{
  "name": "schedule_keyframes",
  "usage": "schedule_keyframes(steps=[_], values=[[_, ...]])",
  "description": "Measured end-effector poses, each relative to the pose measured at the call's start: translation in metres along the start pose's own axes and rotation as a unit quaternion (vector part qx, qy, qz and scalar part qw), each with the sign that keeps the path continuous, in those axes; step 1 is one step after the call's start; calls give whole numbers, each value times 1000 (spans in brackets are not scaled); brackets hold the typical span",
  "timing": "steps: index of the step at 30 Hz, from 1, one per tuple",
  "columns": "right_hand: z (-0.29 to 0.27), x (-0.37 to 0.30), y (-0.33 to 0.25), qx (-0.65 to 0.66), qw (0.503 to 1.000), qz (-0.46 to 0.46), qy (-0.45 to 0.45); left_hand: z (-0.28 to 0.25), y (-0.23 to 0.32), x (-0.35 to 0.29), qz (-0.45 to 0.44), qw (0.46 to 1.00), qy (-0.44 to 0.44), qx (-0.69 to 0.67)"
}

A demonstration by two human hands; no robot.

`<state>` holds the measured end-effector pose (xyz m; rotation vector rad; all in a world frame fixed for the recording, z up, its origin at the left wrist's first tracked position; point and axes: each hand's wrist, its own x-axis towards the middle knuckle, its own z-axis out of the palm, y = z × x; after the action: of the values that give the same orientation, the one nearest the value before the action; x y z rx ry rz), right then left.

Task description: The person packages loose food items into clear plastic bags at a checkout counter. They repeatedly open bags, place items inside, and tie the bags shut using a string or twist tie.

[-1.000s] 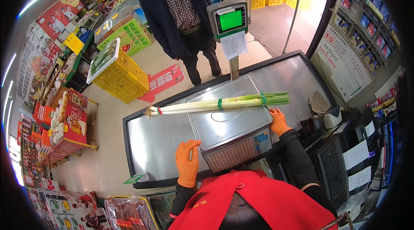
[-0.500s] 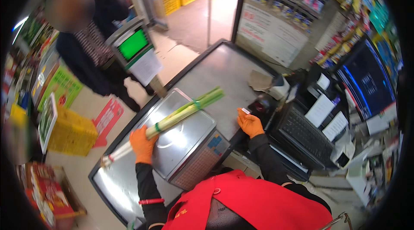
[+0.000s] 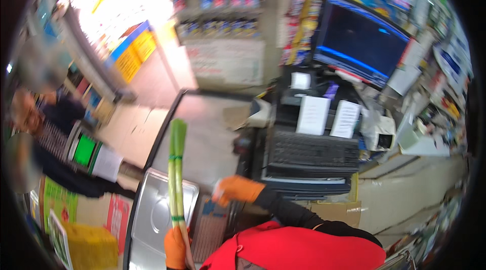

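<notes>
The left hand (image 3: 175,247), in an orange glove, has its fingers wrapped around the lower end of a long bundle of pale green leeks tied with green bands (image 3: 176,169). The bundle stands nearly upright (its tips point away from the person) above the shiny steel weighing tray (image 3: 152,214) on the grey metal table (image 3: 207,143). The right hand (image 3: 235,189), also in an orange glove, hovers just beside the scale's keypad panel (image 3: 206,227), near the black cash-register keyboard (image 3: 313,153); its fingers look loosely curled, but blur hides whether they hold anything. A dark monitor with a blue stripe (image 3: 360,42) stands behind the keyboard. At the left, another person in a dark jacket (image 3: 61,169) waits beside a small green display screen (image 3: 84,149).
</notes>
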<state>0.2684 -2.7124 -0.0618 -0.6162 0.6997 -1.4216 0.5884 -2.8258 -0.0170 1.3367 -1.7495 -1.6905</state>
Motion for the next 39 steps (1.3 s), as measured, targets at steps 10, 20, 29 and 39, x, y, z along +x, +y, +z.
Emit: schedule_keyframes(steps=[10, 20, 29, 39], values=[[17, -88, -49, -312, 943, -15, 115, 165, 109, -35, 40, 968, -191, 160], [-80, -313, -114, -536, 450, -336, 630, 207, 140, 22, 186, 967, -169, -32], [-131, -385, -80, -561, 425, -132, 698, 226, 197, 135, 219, 965, 62, -129], [-125, -376, -60, -465, 363, -170, 789, 189, 55, 400, 156, 957, 183, 160]])
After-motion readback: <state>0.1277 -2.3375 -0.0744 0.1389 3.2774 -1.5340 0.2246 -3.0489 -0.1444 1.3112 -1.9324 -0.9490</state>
